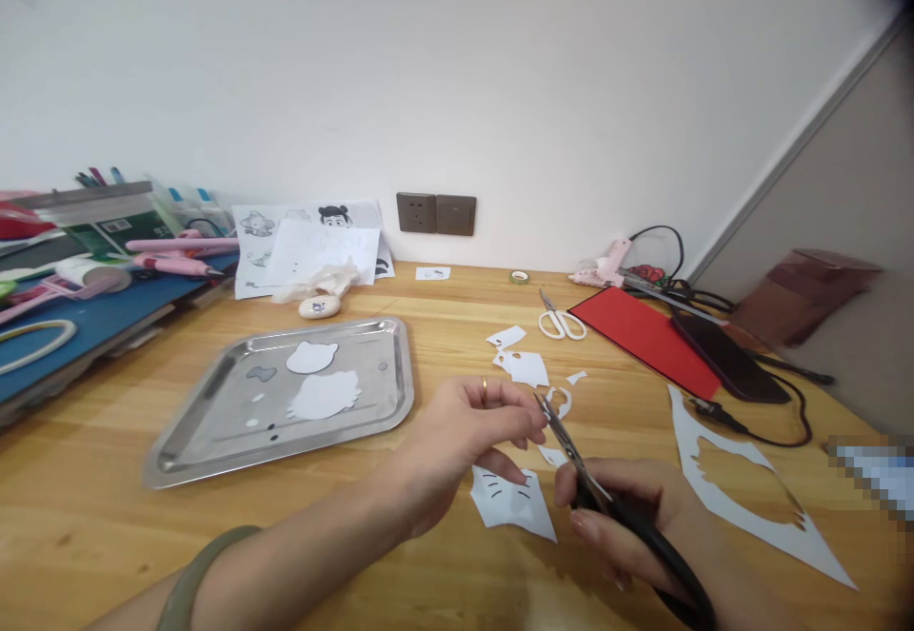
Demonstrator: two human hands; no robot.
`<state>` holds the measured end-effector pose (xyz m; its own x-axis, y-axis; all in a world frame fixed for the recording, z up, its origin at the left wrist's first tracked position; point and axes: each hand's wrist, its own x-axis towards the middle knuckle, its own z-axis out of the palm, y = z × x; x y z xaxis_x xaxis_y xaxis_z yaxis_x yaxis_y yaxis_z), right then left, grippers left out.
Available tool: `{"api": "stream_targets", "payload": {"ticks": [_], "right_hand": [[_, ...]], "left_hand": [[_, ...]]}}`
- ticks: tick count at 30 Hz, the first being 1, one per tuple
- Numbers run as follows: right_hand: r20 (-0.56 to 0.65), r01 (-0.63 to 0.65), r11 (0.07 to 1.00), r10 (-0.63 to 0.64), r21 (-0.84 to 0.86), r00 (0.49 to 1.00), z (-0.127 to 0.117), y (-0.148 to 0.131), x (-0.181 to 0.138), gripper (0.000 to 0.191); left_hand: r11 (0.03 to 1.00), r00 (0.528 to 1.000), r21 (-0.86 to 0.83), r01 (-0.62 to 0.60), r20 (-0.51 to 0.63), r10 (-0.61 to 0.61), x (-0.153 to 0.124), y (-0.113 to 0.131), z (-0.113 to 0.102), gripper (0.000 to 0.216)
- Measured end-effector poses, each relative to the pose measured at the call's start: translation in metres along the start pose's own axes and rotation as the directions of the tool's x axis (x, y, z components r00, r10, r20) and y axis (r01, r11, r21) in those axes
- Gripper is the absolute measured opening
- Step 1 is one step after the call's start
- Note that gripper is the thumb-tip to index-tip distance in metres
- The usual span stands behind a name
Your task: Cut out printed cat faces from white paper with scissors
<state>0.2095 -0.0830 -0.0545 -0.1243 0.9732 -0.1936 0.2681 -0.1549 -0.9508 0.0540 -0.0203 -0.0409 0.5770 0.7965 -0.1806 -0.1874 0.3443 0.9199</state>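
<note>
My right hand [628, 517] grips black-handled scissors [571, 450], blades pointing up and left. Their tips meet the fingertips of my left hand [471, 431], which pinches a tiny paper piece too small to make out. A ring sits on one left finger and a green bangle on that wrist. Below the hands lies a white paper cut-out with whisker marks [510, 502]. More white paper scraps [525, 364] lie just beyond the hands.
A steel tray [214, 422] with white cut-out shapes sits to the left. White scissors [561, 322], red paper [643, 336], a phone [728, 355] with cable, a glue gun [604, 269] and a cut-out paper sheet [749, 498] lie on the right. Craft tools crowd a blue mat [86, 322].
</note>
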Motion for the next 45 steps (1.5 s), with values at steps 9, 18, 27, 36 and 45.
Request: {"api": "stream_targets", "payload": {"ticks": [9,18,27,36,45], "right_hand": [[0.033,-0.016,1.000,0.016,-0.016,0.999,0.000,-0.002,0.000,0.012],[0.035,-0.002,1.000,0.003,-0.021,0.999,0.000,-0.001,0.001,0.014],[0.061,-0.003,0.997,0.008,-0.078,0.998,-0.002,-0.002,0.001,0.015],[0.030,-0.044,0.996,0.046,-0.072,0.998,-0.005,-0.008,0.003,0.019],[-0.031,-0.005,1.000,0.005,-0.004,1.000,-0.008,0.001,0.006,0.025]], "left_hand": [[1.000,1.000,-0.002,0.005,-0.009,-0.005,-0.001,0.001,0.001,0.003],[1.000,1.000,-0.002,-0.002,-0.010,0.002,-0.001,0.001,0.001,0.003],[1.000,1.000,-0.007,-0.003,-0.006,0.003,-0.001,0.001,0.001,0.003],[1.000,1.000,-0.014,-0.004,-0.007,0.004,0.001,0.002,0.000,0.004],[1.000,0.999,0.011,-0.005,-0.041,0.005,0.002,0.004,-0.001,0.007]]}}
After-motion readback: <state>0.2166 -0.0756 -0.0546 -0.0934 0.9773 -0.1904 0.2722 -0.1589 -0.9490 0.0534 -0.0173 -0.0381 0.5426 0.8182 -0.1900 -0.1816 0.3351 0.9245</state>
